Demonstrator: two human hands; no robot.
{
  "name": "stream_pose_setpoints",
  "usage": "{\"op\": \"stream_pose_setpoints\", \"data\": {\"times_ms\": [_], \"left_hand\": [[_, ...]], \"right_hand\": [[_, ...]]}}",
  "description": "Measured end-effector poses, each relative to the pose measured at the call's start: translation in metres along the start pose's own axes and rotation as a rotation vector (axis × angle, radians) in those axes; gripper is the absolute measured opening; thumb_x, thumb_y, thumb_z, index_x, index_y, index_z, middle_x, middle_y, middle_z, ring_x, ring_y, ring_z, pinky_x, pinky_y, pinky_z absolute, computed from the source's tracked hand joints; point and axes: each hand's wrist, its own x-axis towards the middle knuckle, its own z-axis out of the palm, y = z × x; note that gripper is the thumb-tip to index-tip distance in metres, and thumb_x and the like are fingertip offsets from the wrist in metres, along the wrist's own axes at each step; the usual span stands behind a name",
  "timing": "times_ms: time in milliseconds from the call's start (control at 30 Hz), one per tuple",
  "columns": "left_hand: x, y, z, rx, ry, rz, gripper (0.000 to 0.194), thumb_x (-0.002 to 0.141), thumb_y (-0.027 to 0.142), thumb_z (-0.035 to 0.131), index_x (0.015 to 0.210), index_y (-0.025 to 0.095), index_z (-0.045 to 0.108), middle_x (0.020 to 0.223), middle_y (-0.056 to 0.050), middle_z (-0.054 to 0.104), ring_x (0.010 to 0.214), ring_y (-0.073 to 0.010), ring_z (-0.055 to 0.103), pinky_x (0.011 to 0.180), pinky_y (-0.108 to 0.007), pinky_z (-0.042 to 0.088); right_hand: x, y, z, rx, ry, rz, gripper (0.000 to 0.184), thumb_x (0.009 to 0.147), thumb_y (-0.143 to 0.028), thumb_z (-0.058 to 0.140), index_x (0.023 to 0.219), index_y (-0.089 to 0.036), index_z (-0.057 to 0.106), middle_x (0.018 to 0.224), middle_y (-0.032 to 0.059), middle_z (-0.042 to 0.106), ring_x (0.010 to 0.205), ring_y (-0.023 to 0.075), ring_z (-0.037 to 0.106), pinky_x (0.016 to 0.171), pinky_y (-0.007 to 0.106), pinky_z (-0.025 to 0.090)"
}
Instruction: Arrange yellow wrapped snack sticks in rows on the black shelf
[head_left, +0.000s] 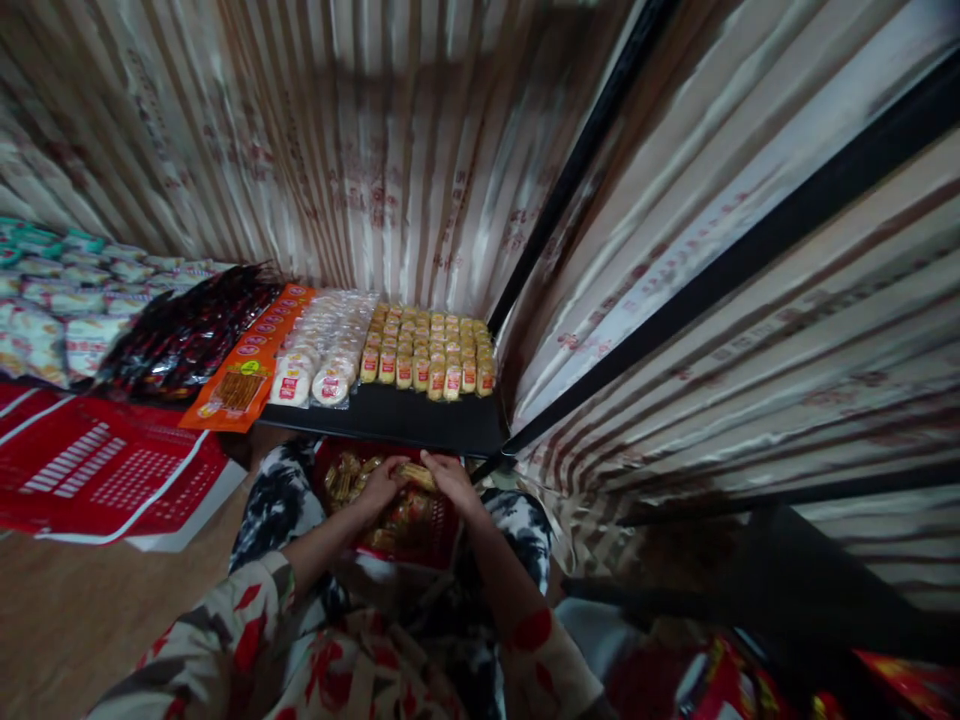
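Note:
My left hand (381, 487) and my right hand (450, 482) are close together over a red basket (454, 535) between my knees. Between them is a small golden snack packet (417, 476), gripped by its two ends. Below the hands, the basket holds many more yellow-gold packets (346, 480), some showing red print. In front, on a black shelf (397, 418), similar yellow packets (427, 360) stand in neat rows. My fingertips are small and dim, so their exact grip is hard to make out.
Left of the yellow rows lie clear packs of round white crackers (330, 350), an orange snack bag (240, 370), dark glossy packets (195, 335) and white packets (90, 300). A red shopping basket (112, 465) stands at left. Black posts (585, 150) and striped curtain (375, 130) enclose the shelf.

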Motion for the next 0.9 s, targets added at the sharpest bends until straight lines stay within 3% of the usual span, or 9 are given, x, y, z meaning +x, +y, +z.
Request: {"op": "stream_pose_setpoints", "data": {"times_ms": [167,367,500,667,800,900], "left_hand": [[-0.007,0.019,0.002,0.024,0.007,0.004,0.019,0.067,0.014,0.06,0.086,0.015,0.058,0.068,0.002,0.059,0.054,-0.0074,0.051,0.05,-0.017,0.04],[-0.011,0.038,0.009,0.038,0.012,-0.001,0.014,0.071,0.018,0.059,0.084,0.014,0.057,0.057,0.003,0.057,0.052,-0.0094,0.054,0.051,-0.019,0.04],[-0.013,0.048,0.015,0.021,0.007,0.008,0.014,0.073,0.021,0.061,0.083,0.014,0.056,0.062,0.002,0.059,0.05,-0.0077,0.055,0.048,-0.018,0.039],[-0.006,0.061,0.019,-0.021,-0.015,0.087,0.027,0.072,0.03,0.064,0.09,0.013,0.053,0.065,0.002,0.058,0.051,-0.0078,0.057,0.045,-0.016,0.041],[0.007,0.074,0.029,-0.002,-0.015,0.132,0.031,0.071,0.023,0.064,0.097,0.014,0.05,0.071,0.003,0.056,0.053,-0.0071,0.057,0.046,-0.016,0.042],[0.019,0.083,0.037,0.085,0.009,0.168,0.031,0.072,0.016,0.061,0.101,0.015,0.05,0.073,0.003,0.056,0.054,-0.0061,0.056,0.048,-0.016,0.043]], "right_hand": [[-0.007,-0.009,-0.014,0.378,-0.008,0.012,0.05,0.075,-0.062,0.045,0.083,-0.016,0.063,0.071,0.0012,0.064,0.056,0.0119,0.057,0.046,0.019,0.032],[-0.005,-0.01,-0.018,0.517,0.009,-0.085,0.044,0.073,-0.054,0.053,0.097,-0.017,0.061,0.081,0.0018,0.066,0.063,0.0109,0.058,0.048,0.017,0.032],[-0.003,-0.009,-0.02,0.598,0.063,-0.094,0.043,0.071,-0.047,0.059,0.103,-0.017,0.059,0.08,0.0028,0.066,0.063,0.0113,0.059,0.05,0.018,0.037],[-0.007,-0.014,-0.022,0.829,0.168,-0.018,0.035,0.067,-0.039,0.065,0.094,-0.017,0.059,0.075,0.0011,0.066,0.06,0.0101,0.061,0.05,0.016,0.041],[-0.009,-0.016,-0.019,1.069,0.173,0.034,0.027,0.067,-0.034,0.067,0.084,-0.017,0.054,0.074,0.0025,0.067,0.063,0.0111,0.064,0.055,0.017,0.046],[-0.008,-0.014,-0.017,1.012,0.185,0.038,0.025,0.07,-0.034,0.063,0.086,-0.018,0.053,0.079,0.0039,0.067,0.067,0.013,0.065,0.054,0.018,0.046]]}}
